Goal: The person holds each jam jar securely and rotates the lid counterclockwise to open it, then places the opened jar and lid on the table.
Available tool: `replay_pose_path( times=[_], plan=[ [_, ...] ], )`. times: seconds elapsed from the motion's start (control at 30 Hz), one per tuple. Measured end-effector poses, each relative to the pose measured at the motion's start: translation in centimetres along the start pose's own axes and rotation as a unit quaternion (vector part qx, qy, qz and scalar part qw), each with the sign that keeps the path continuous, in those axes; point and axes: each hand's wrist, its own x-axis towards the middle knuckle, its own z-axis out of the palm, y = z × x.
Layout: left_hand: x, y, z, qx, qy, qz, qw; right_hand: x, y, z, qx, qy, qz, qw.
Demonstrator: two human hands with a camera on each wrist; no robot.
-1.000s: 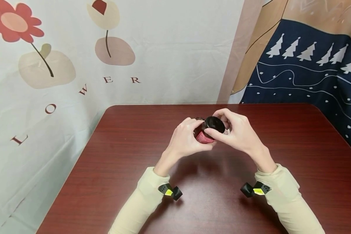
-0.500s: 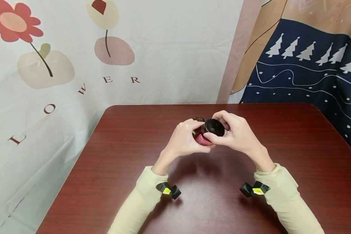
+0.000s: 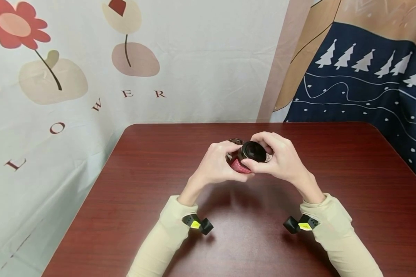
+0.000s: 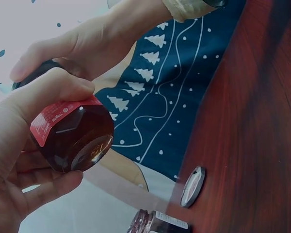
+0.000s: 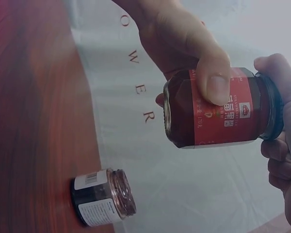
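A glass jam jar with a red strawberry-jam label is held tilted above the table, its black lid facing up toward the head camera. My left hand grips the jar's body, thumb across the label. Around the lid curl the fingers and thumb of my right hand. The lid sits on the jar's mouth. In the left wrist view the jar's glass base points toward the camera, with dark contents behind it.
Beyond my hands, a second jar with white labels stands lidless on the brown table. A loose lid lies near it. Printed cloths hang behind the table: a white one and a navy one with trees.
Both hands and the jar have dropped slightly toward me, my left hand also edging left. The lid's top has tilted a little more toward the head camera. Both grips stay in place.
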Motion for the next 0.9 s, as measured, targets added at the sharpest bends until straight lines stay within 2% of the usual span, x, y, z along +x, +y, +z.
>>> replay_pose_path(
  times=[0.23,0.6,0.9],
  plan=[
    [0.05,0.21,-0.32,-0.027,-0.01,-0.007,0.9996,0.08,-0.25,0.05,0.014,0.009,-0.008,1.0],
    [-0.04,0.2,-0.65,-0.084,-0.03,-0.002,0.996,0.21,-0.62,-0.12,0.056,-0.001,-0.021,0.998],
    [-0.14,0.59,-0.98,-0.129,-0.065,-0.025,0.9892,0.25,-0.95,-0.64,0.099,-0.024,-0.019,0.995]
  ],
)
